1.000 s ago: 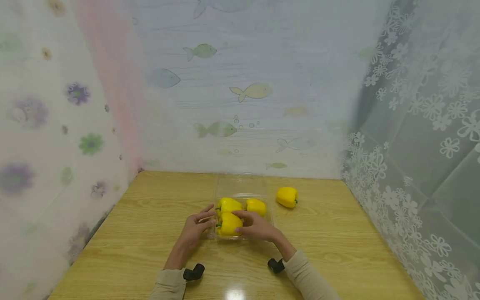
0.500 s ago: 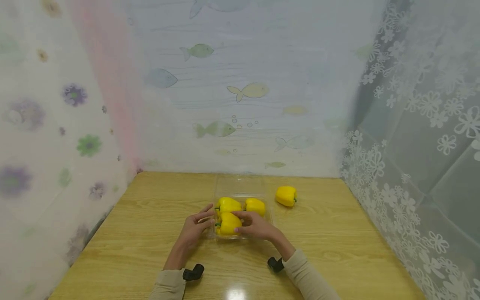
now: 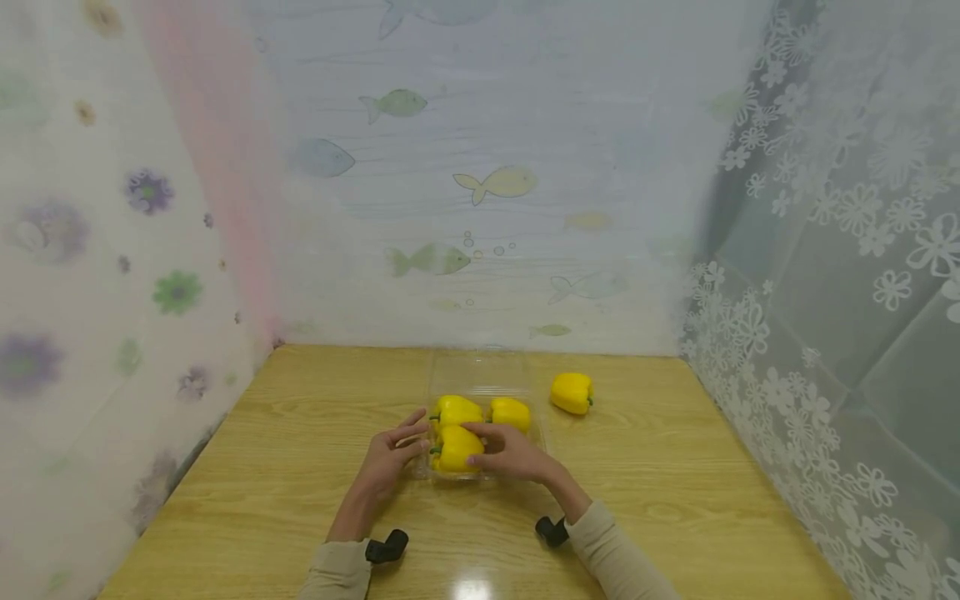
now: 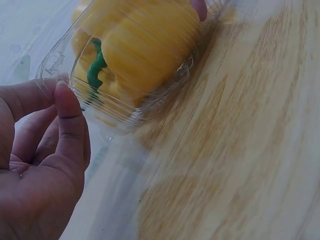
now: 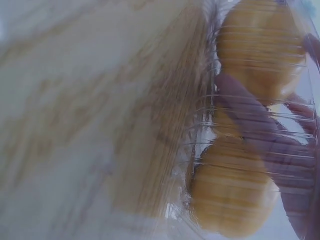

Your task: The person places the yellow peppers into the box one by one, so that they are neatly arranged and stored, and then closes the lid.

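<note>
While the left hand (image 3: 388,458) pinches the lip of the clear container (image 4: 52,62) between thumb and forefinger, its other fingers loosely bent, the right hand (image 3: 513,456) curls thumb and fingers around the front pepper (image 3: 457,450). That yellow pepper sits inside the container's near left corner, its green stem toward the left hand. Right behind it lies the back-left pepper (image 3: 457,410), stem also leftward, and beside that, past the right hand's fingers, the right-hand pepper (image 3: 510,414). The container's lid (image 3: 480,371) is folded back on the far side. Farther out, a fourth pepper (image 3: 572,392) lies on its side on the wooden bench (image 3: 315,417), right of the lid and apart from the container.

The step in hand appears to be settling the third pepper into its corner, with the left hand steadying the container. From here, the next move seems to call for loosening the right hand without dragging the pepper along, then reaching for the fourth; the near right corner looks like the place left for it.
</note>
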Demonstrator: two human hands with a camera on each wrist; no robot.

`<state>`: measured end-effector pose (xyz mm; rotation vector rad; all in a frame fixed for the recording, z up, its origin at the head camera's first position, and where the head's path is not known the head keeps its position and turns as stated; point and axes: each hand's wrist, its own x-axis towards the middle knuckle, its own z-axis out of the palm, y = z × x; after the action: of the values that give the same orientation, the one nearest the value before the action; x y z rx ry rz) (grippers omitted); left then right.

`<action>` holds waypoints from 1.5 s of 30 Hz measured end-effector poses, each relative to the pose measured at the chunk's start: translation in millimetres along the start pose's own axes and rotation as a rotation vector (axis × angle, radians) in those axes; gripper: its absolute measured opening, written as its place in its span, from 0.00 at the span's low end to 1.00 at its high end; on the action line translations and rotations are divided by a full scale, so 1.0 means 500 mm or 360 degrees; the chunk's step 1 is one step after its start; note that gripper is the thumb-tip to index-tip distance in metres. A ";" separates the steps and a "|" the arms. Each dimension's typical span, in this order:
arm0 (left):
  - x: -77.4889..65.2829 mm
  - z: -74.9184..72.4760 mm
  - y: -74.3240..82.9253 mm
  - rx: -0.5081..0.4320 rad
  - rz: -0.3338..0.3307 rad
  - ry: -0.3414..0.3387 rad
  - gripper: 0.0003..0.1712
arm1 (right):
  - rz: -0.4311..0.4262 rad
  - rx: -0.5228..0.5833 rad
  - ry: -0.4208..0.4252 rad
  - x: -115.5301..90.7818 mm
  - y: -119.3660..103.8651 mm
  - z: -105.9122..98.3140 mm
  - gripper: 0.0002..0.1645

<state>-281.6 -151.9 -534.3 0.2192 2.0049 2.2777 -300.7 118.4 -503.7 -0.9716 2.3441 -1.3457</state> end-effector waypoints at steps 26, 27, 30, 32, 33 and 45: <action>-0.005 0.004 0.011 0.0028 0.0018 -0.0003 0.22 | -0.0095 0.0096 0.0687 -0.022 -0.018 -0.038 0.25; -0.005 0.004 0.010 0.0026 0.0021 -0.0006 0.22 | -0.0104 0.0116 0.0743 -0.023 -0.013 -0.048 0.24; -0.005 0.004 0.011 0.0019 0.0032 -0.0018 0.22 | -0.0140 0.0144 0.0875 -0.025 0.004 -0.079 0.22; -0.005 0.004 0.010 0.0029 0.0042 -0.0022 0.23 | -0.0186 0.0127 0.0937 -0.027 0.019 -0.100 0.22; -0.006 0.004 0.010 0.0034 0.0043 -0.0023 0.23 | -0.0201 0.0112 0.0964 -0.028 0.025 -0.110 0.22; -0.005 0.005 0.013 0.0020 0.0027 -0.0009 0.22 | 0.0214 -0.0470 0.1022 -0.048 0.077 -0.220 0.28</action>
<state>-278.3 -150.6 -527.6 0.2444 2.0228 2.2726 -357.1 220.4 -480.0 -0.4659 3.0845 -1.4385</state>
